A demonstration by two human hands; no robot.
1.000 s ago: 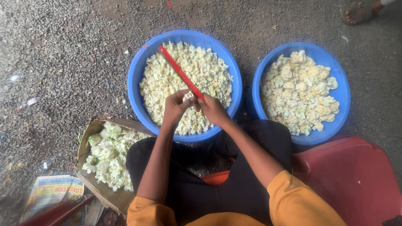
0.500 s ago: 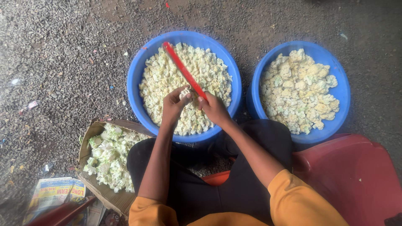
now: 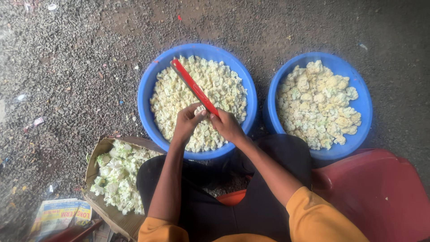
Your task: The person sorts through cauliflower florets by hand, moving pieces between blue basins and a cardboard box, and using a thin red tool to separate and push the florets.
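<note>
Hands (image 3: 208,123) w/ red knife (image 3: 193,86), cauliflower piece (image 3: 200,110)

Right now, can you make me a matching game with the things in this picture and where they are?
Things:
1. red knife
2. cardboard box of leafy scraps
3. tub of big florets
4. red plastic seat

Places:
A. on the gravel by the person's left knee
B. bottom right corner, partly under the person
C. held in the right hand over the tub of small pieces
D. on the ground, right of the other tub

Pairs: 1-C, 2-A, 3-D, 4-B. The left hand pinches a floret against the blade.
</note>
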